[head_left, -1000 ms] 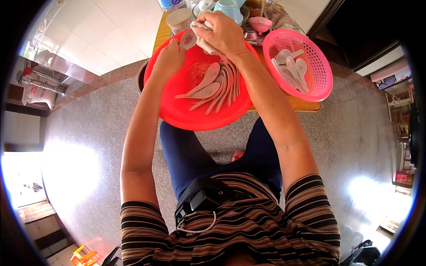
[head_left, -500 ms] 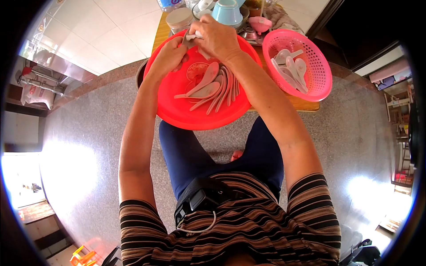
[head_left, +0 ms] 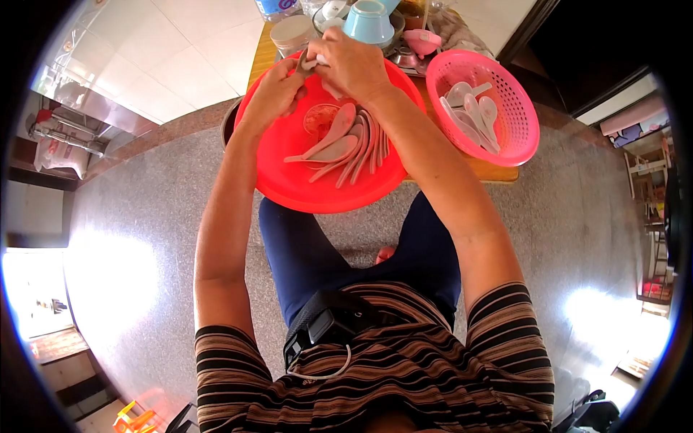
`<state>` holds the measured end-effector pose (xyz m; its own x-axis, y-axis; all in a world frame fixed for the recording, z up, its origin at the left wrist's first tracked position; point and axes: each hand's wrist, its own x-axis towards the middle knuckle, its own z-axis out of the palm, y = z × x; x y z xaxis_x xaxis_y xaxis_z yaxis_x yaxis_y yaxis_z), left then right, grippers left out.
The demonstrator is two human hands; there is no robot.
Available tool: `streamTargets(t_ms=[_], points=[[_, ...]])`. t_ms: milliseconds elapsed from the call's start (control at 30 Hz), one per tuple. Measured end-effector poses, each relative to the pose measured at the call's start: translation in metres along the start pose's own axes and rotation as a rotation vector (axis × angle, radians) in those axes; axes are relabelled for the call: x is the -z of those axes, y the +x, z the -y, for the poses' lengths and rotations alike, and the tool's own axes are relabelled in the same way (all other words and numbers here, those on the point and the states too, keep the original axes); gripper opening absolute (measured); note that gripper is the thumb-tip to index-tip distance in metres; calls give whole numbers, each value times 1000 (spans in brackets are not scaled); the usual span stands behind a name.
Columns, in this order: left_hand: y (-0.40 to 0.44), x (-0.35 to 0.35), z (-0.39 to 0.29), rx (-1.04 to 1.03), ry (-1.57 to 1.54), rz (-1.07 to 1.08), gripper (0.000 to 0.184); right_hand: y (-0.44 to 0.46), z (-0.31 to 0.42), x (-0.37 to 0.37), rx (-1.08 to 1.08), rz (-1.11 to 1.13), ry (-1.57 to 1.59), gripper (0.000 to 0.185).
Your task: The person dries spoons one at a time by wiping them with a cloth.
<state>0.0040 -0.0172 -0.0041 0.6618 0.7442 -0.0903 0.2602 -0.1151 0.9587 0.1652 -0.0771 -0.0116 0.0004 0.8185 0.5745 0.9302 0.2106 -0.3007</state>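
Over the far side of a red basin [head_left: 289, 191], my left hand [head_left: 276, 92] is closed around a spoon [head_left: 302, 63], mostly hidden by the fingers. My right hand [head_left: 351, 63] pinches a white cloth [head_left: 333, 91] against that spoon; whether it is cloth or paper is hard to tell. Below my hands, several pale soup spoons [head_left: 338, 148] lie fanned and overlapping in the basin, near a round patterned mark on its bottom. To the right, a pink perforated basket [head_left: 518, 119] holds several white spoons [head_left: 473, 114].
Basin and basket rest on a wooden table [head_left: 498, 172]. Behind them are a light blue bowl [head_left: 368, 23], a lidded jar [head_left: 292, 32], a small pink container [head_left: 421, 42] and a crumpled brown cloth [head_left: 462, 32]. My knees are beneath the basin's near edge.
Both hands stay at the far rim with the spoon and cloth. The spoon in my left hand has turned slightly, and the fingers have shifted a little. The basin and basket look unmoved.
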Motion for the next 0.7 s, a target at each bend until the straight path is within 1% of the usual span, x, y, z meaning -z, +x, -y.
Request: streamTargets(t_ms=[67, 100, 167, 200, 267, 300, 367, 433, 500, 567, 600, 667, 700], points=[[0, 0, 0, 18, -40, 27, 24, 3, 0, 3, -87, -144, -75, 14], [0, 1, 0, 35, -78, 47, 24, 3, 0, 3, -88, -144, -77, 14], [0, -1, -1, 44, -70, 60, 24, 3, 1, 3, -41, -244, -114, 14], [-1, -1, -2, 53, -62, 73, 24, 3, 2, 2, -41, -244, -113, 14], [2, 0, 3, 43, -50, 69, 24, 2, 3, 1, -43, -152, -38, 13], [2, 1, 3, 34, -39, 65, 24, 1, 4, 1, -42, -153, -38, 13], [3, 2, 3, -4, -25, 54, 25, 1, 4, 0, 2, -47, 45, 15], [0, 1, 0, -39, -12, 44, 25, 1, 4, 0, 9, -39, 33, 15], [-2, -2, -2, -45, -11, -29, 26, 0, 2, 0, 13, -29, 19, 15], [-2, 1, -2, -34, -13, -12, 27, 1, -1, 1, -27, -100, -14, 15], [-1, 1, -2, -25, -13, 4, 27, 1, -1, 3, -29, -99, -16, 15], [-1, -1, -2, -15, -22, 13, 27, 2, 1, 6, -115, -145, -79, 16], [-1, -1, -2, -6, -30, 22, 27, 2, 1, 5, -115, -145, -78, 16]])
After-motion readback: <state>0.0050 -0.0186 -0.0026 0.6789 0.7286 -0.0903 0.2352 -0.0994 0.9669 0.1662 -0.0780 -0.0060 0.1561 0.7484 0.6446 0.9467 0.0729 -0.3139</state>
